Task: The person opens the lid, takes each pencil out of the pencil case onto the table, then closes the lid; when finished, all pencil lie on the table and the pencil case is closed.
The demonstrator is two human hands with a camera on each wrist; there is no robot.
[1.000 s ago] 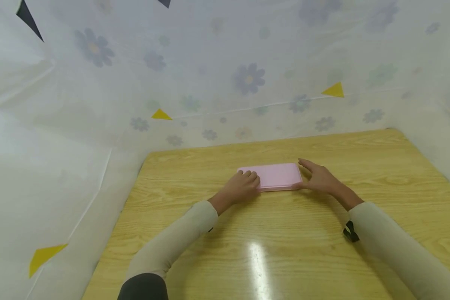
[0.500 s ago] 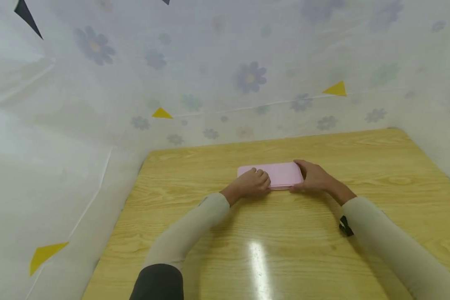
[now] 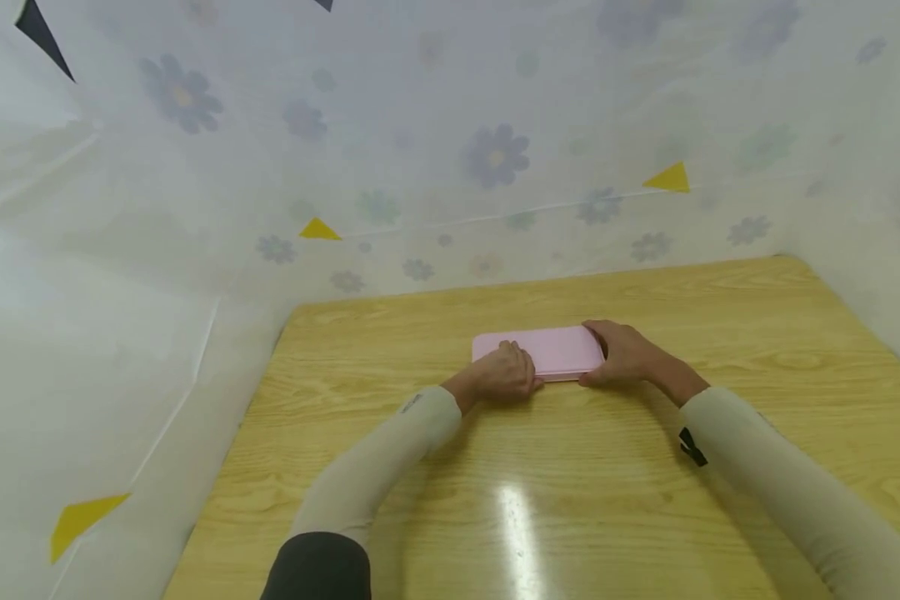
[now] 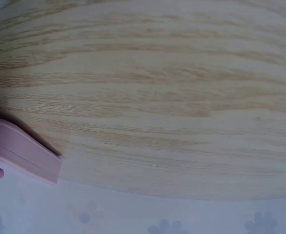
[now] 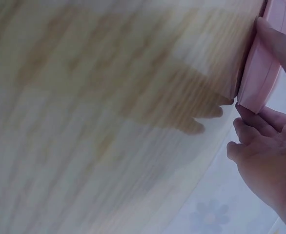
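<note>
Two hands (image 3: 562, 367) grip flat pink rectangular case (image 3: 551, 350), rounded corners.

case (image 3: 551, 350): plain pale pink
counter (image 3: 720, 317): light yellow wood with darker wavy grain
sheeting (image 3: 420, 108): translucent white, printed with faded blue-grey, green and pink flowers
triangles (image 3: 667, 178): yellow, some dark navy near the top
sleeves (image 3: 375, 467): beige, dark at the left upper arm
</note>
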